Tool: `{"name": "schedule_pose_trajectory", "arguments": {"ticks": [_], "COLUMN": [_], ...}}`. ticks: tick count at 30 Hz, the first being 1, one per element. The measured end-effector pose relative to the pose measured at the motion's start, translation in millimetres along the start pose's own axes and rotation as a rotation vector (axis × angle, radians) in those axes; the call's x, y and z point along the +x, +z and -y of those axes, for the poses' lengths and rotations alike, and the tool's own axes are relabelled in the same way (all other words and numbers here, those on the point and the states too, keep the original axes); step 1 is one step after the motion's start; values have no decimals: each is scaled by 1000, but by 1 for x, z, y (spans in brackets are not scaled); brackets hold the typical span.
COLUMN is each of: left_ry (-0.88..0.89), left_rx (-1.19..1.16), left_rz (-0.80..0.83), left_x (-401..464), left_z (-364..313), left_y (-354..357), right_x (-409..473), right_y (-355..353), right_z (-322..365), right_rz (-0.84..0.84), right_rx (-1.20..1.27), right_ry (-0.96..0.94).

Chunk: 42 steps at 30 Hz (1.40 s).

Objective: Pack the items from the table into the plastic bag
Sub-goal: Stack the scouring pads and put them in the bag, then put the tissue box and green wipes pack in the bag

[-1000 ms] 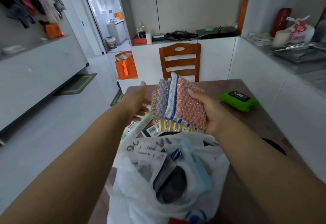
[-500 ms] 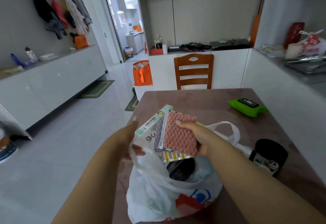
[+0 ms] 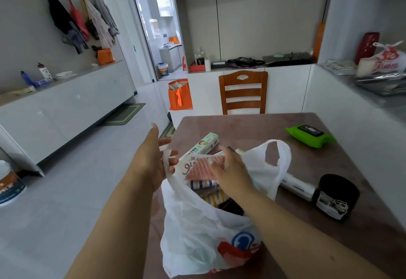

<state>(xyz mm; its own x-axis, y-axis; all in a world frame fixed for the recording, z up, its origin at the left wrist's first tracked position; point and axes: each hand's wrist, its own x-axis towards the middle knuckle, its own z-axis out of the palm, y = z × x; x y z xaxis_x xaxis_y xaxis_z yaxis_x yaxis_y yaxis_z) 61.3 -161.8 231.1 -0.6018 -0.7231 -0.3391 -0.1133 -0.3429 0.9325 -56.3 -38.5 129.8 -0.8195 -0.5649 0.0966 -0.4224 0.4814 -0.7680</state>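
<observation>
Right hand (image 3: pixel 230 169) pushing cloths (image 3: pixel 201 166) into plastic bag (image 3: pixel 197 230); left hand (image 3: pixel 151 158) holds rim.

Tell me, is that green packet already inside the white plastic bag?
No. The green packet lies on the bare table at the far right, well apart from the white plastic bag.

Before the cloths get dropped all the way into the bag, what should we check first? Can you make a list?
1. Left hand holding the plastic bag mouth open: ok.
2. Right hand gripping the pack of cloths: ok.
3. Cloths over the opening: ok, partly inside.
4. Room left in the bag: cannot tell.
5. Everything else packed: not ok; green pack, long box, black tub remain on the table.
</observation>
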Motion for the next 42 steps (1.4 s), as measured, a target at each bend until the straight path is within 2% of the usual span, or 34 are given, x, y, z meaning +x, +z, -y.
{"name": "schedule_pose_trajectory", "arguments": {"ticks": [2, 4, 6, 12, 17, 21, 24, 28, 31, 35, 38, 40, 42], "left_ry": [12, 14, 18, 25, 112, 305, 416, 362, 365, 284, 210, 101, -71], "left_rx": [-9, -13, 17, 175, 567, 849, 872, 812, 881, 1030, 1212, 1291, 1265], "left_rz": [21, 44, 40, 8, -15, -96, -73, 94, 231, 327, 349, 371, 328], "left_x": [-1, -2, -2, 6, 8, 3, 3, 14, 36, 82, 132, 166, 191], "left_z": [-1, -2, -3, -8, -20, -39, -54, -72, -78, -75, -54, -34, -13], "left_y": [-1, -1, -1, 1, 11, 30, 59, 114, 162, 219, 235, 233, 224], "right_x": [-13, -24, -26, -1, 21, 33, 37, 53, 71, 111, 148, 170, 188], "right_y": [10, 20, 24, -12, -38, -65, -90, -120, -137, -155, -150, -134, -110], "right_z": [3, 4, 1, 5, 1, -2, -9, -29, -51, -89, -121, -137, -148], "right_rz": [203, 484, 570, 293, 115, 36, -48, -230, -310, -296, -275, -231, -138], "right_rx": [-77, -23, 39, 409, 510, 582, 653, 704, 698, 610, 551, 517, 523], "right_ry": [-163, -19, 127, 137, 140, 91, 17, 14, 130, 303, 401, 495, 583]}}
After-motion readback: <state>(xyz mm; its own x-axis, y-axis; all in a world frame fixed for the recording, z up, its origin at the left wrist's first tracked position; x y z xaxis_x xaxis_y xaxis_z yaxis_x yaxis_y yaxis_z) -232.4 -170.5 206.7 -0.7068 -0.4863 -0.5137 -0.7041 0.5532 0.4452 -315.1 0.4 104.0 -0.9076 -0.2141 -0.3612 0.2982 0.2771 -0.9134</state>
